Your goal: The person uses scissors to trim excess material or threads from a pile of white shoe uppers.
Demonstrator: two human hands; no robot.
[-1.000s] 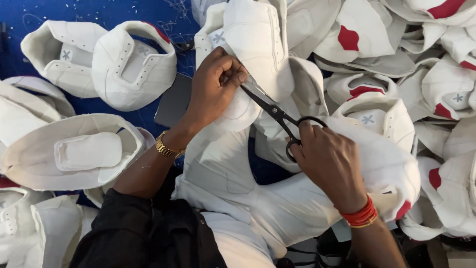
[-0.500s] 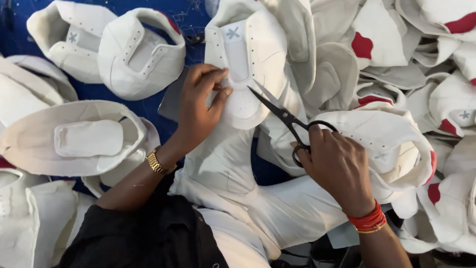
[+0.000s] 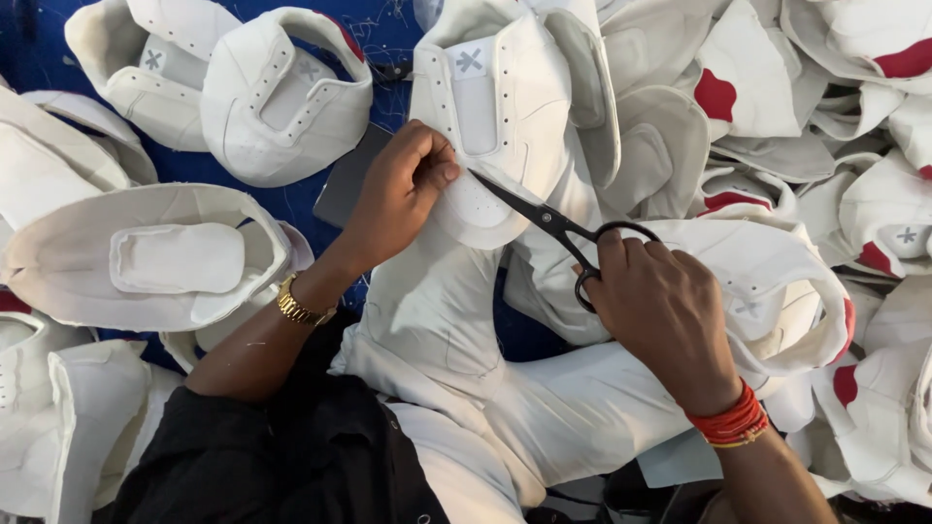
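Observation:
My left hand [image 3: 400,194] pinches the toe edge of a white shoe upper [image 3: 495,116] with a perforated toe and a grey cross mark on its tongue. My right hand [image 3: 660,311] grips black scissors [image 3: 553,225] by the handles. Their blades point up and left, with the tips close to my left fingers at the upper's edge. A gold watch [image 3: 299,306] is on my left wrist and red thread bands [image 3: 730,422] circle my right wrist. Both arms rest over white-trousered legs [image 3: 456,369].
White shoe uppers lie piled all around on a blue cloth [image 3: 291,209]: two at top left [image 3: 272,97], a large one with its inside up at left [image 3: 146,257], several with red patches at right [image 3: 738,97]. A dark flat piece [image 3: 342,184] lies under my left hand.
My left hand has shifted its grip down to the toe edge. The scissors' tips have moved in against that edge, and the view has drifted so the pile sits lower in frame.

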